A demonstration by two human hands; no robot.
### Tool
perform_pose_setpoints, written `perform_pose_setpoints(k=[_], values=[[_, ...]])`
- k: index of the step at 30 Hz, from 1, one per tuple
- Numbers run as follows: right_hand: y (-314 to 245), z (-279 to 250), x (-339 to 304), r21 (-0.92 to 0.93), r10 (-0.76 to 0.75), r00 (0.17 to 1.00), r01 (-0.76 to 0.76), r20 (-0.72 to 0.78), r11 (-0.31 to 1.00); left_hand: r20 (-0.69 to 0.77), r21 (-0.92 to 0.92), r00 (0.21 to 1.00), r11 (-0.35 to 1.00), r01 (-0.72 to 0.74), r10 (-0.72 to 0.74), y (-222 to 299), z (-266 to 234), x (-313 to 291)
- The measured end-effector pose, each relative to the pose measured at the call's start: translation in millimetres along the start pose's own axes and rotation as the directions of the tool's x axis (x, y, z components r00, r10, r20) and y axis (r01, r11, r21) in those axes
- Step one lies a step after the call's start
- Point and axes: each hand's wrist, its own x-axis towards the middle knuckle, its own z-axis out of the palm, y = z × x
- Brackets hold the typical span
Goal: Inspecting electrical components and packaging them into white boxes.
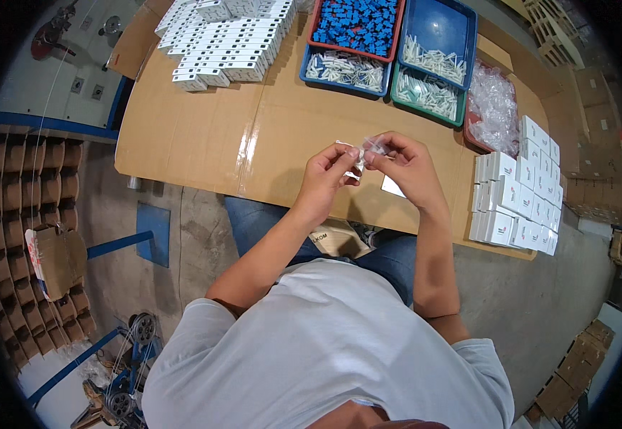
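Above the front edge of the cardboard-covered table (203,129), my two hands meet. My left hand (326,175) is closed, with thumb and fingers pinching a small white piece (354,171) whose exact kind is hidden by the fingers. In my right hand (409,168) the fingertips grip a small clear plastic bag (374,145), which touches the white piece. Partly covered by the right hand, a flat white box or card (392,186) lies on the cardboard below.
Stacked white boxes stand at the right (515,200) and far left (236,46). Trays at the back hold blue parts (354,27), white plastic pieces (346,70) and, in a red tray, clear bags (493,104). A divided cardboard rack (10,214) is left of the table.
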Motion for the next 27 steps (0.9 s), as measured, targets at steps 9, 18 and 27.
perform_pose_setpoints(k=[9, 18, 27], values=[[-7, 2, 1, 0.147, -0.043, 0.992, 0.06, -0.117, 0.987, 0.043, 0.14, 0.996, 0.986, -0.085, 0.08, 13, 11, -4], [-12, 0, -1, 0.013, -0.037, 0.998, 0.038, -0.056, 0.999, -0.022, 0.31, 0.984, 0.937, -0.161, 0.176, 6, 2, 3], [-7, -3, 1, -0.012, -0.123, 0.988, 0.122, -0.091, 0.992, 0.058, 0.347, 0.96, 0.896, -0.278, 0.276, 9, 5, 3]])
